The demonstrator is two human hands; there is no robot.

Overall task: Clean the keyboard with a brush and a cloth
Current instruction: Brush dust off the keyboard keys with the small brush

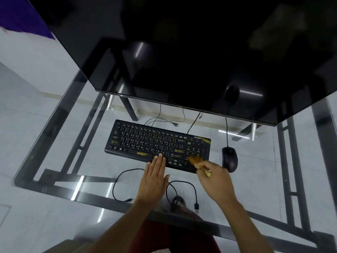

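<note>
My left hand (155, 177) lies flat, fingers straight, on the keyboard's (156, 143) near edge. My right hand (216, 181) grips the brush (197, 161), bristles on the keyboard's near right corner, mouse (229, 158) just right.

You have a black keyboard (156, 145) streaked with yellow smears and marked with white key legends, a tan-bristled brush (196, 160), a glossy black mouse (229, 158), black cables (120, 181), a black monitor (182, 52)
</note>
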